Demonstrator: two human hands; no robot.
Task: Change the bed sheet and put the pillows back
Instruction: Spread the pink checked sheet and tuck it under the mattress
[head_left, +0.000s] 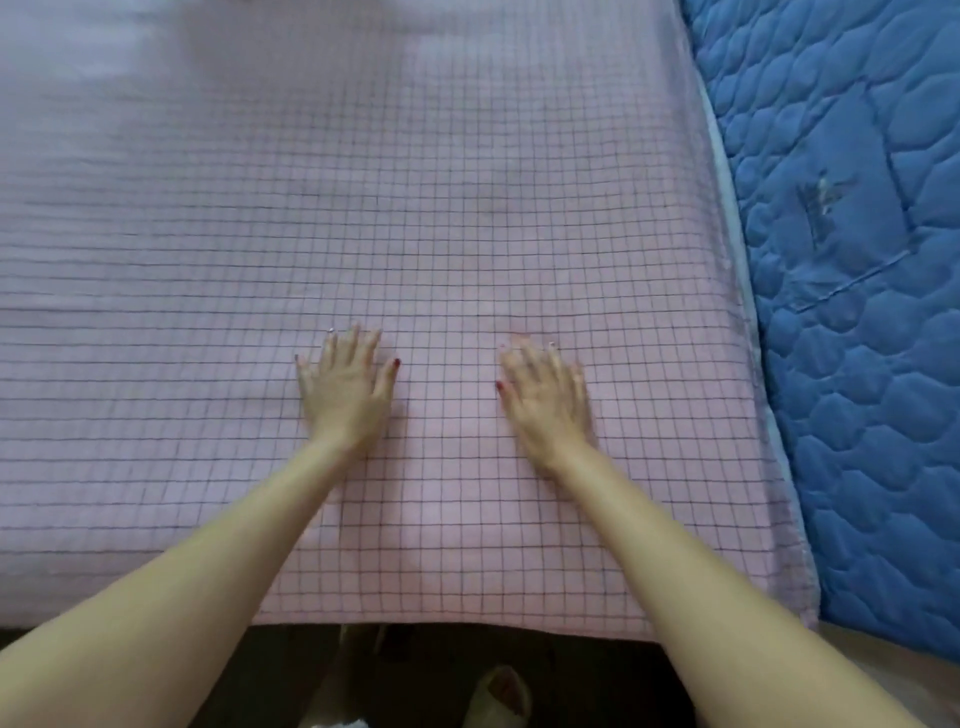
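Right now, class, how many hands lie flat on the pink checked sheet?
2. The left hand lies flat near the sheet's middle; the right hand lies flat beside it, nearer the blue quilted mattress. Both press the pink checked sheet. No others show.

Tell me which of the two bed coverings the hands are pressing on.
The pink sheet with the dark grid, spread flat: left hand and right hand lie open on it. The blue quilted covering lies to its right, untouched.

Blue quilted mattress (857, 260), pink grid-checked sheet (363, 208) spread flat over it, right strip bare
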